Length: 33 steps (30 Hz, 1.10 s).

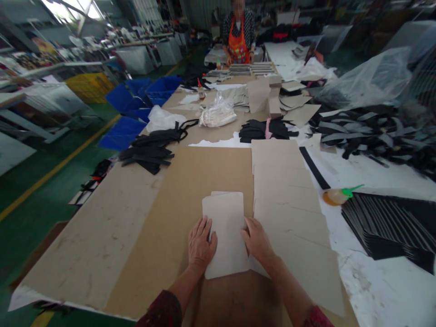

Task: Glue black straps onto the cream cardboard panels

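Observation:
Pale cardboard sheets (225, 236) with rounded corners lie in a small, slightly uneven pile in front of me. My left hand (201, 243) rests along the pile's left edge, fingers stretched out flat and thumb touching the side. At the right edge, my right hand (257, 238) has its fingers bent and pinches the sheets' border. Beneath them is a large brown board (163, 218). A long overlapping row of larger beige cardboard sheets (289, 204) runs beside my right hand, and part of one sheet is hidden under that wrist.
To the right are a glue bottle (337, 196) with a green tip and fanned black sheets (391, 227). Black strips (150, 147) lie at the left, and a bundle of black strips (265, 130) ahead. Blue bins (126, 102) stand left. A person in an orange apron (239, 41) stands at the far end.

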{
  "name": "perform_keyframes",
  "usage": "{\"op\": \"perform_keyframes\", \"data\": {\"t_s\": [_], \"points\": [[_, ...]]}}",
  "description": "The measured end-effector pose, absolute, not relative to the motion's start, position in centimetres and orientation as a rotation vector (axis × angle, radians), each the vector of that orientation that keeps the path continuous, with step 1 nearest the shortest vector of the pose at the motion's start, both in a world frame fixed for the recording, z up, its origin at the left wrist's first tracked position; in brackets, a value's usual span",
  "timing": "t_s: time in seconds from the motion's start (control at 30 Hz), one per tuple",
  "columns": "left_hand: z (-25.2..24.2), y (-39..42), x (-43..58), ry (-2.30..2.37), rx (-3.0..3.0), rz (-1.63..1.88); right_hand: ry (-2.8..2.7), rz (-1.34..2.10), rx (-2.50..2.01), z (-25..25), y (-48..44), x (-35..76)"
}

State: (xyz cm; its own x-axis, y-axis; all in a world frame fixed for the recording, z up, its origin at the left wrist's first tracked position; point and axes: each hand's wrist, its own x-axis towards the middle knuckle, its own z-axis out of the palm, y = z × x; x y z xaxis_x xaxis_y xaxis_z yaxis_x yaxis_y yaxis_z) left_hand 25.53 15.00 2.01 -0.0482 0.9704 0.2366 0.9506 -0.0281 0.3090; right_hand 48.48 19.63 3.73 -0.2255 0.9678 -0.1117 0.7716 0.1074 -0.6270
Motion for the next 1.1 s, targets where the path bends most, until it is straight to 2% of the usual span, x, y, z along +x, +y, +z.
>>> {"op": "perform_keyframes", "data": {"t_s": [0.2, 0.5, 0.67, 0.9, 1.1], "points": [[1.9, 15.0, 25.2, 2.089, 2.099, 0.616, -1.962, 0.69, -1.873, 3.4, 19.6, 43.3], [1.8, 12.3, 14.0, 2.009, 2.195, 0.526, -1.9, 0.697, -1.698, 2.1, 13.9, 33.0], [2.3, 11.4, 12.3, 2.033, 2.199, 0.44, -1.644, 0.612, -1.627, 1.3, 11.7, 30.3], [2.8, 11.5, 12.4, 1.984, 2.18, 0.44, -1.217, 0.85, -1.778, 3.1, 11.9, 28.9], [2.6, 11.8, 12.2, 2.005, 2.185, 0.491, -1.279, 1.066, -1.852, 4.4, 11.9, 29.9]]}}
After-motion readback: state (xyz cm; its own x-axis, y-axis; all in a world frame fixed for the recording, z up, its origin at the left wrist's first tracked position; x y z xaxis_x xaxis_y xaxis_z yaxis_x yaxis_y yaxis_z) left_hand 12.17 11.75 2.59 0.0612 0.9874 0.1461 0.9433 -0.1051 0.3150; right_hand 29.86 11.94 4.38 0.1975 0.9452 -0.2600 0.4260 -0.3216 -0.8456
